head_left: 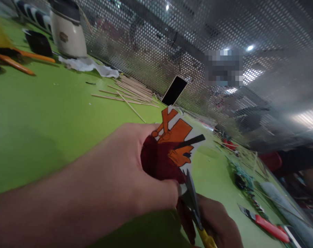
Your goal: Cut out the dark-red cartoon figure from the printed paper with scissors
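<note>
My left hand (138, 172) is closed on a paper cutout (159, 158) with dark red and orange drawn shapes, its thumb pressed along the lower edge. A white margin shows around parts of the drawing. In my right hand (215, 220), at the bottom, is a pair of scissors (194, 198) with grey blades and a yellow handle. The blades point up and meet the lower right edge of the paper, beside my left thumb. Most of the right-hand fingers are hidden or dim.
On the green table (42, 113) lie thin wooden sticks (135, 90), orange-handled tools (14, 62) and a red cutter (271, 228). A phone (175, 91) leans against the perforated metal screen (135, 38). A beige container (68, 31) stands at back left. A person sits at far right.
</note>
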Tool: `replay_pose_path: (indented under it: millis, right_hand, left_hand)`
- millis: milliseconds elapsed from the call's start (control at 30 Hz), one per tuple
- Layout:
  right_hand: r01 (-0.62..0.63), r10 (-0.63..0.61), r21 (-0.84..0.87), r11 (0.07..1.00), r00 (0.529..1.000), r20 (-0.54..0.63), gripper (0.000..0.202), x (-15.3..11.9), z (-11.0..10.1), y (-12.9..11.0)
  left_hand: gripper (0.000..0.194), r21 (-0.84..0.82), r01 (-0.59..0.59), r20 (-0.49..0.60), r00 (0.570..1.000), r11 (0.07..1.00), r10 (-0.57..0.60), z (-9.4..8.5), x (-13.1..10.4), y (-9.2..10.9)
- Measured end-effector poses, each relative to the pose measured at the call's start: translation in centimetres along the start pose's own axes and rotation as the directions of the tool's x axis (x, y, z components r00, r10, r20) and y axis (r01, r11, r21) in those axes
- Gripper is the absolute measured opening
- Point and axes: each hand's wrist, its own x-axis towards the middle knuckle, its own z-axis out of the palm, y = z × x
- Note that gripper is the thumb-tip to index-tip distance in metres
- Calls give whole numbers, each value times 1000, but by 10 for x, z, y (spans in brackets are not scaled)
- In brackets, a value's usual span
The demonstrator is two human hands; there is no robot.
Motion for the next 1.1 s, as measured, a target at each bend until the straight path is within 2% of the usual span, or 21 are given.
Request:
replay_pose_path:
  millis: [100, 267, 367, 467, 600, 733, 867, 1033, 1100]
  right_hand:
    - [-6, 6, 19, 1000, 1000, 3, 79, 10, 5, -11]
    - [-42, 41, 101, 994, 999, 4, 73, -3, 7, -10]
    - [-12, 30, 197, 980, 996, -85, 65, -6, 7, -7]
    - [51, -15, 221, 974, 987, -163, 61, -5, 8, -4]
    - [4, 14, 246, 969, 997, -71, 56, -8, 7, -2]
    - [3, -4, 297, 955, 1000, 4, 54, -11, 4, 3]
    - [-16, 13, 305, 952, 1000, 11, 55, -16, 6, 7]
    - [-51, 46, 281, 958, 999, 22, 60, -25, 9, 9]
    - [-75, 58, 315, 946, 996, 61, 60, -29, 10, 10]
  left_hand:
    - [25, -17, 12, -16, 1000, 1000, -12, -3, 0, -1]
    - [27, -61, 13, -19, 1000, 998, -14, -1, 1, -1]
    - [27, -132, 4, 30, 1000, 991, 0, 0, 4, 1]
    - [28, -176, -9, 54, 998, 984, 19, -1, 5, 3]
    - [25, -116, 16, 19, 1000, 993, -14, -3, 5, 4]
    - [27, -170, 8, 67, 998, 985, 3, -2, 4, 6]
    - [26, -122, 29, 38, 999, 992, -25, 0, 3, 6]
    - [20, -108, 31, 62, 998, 994, -25, -2, 4, 3]
    - [18, -108, 54, 57, 997, 993, -48, -3, 3, 1]
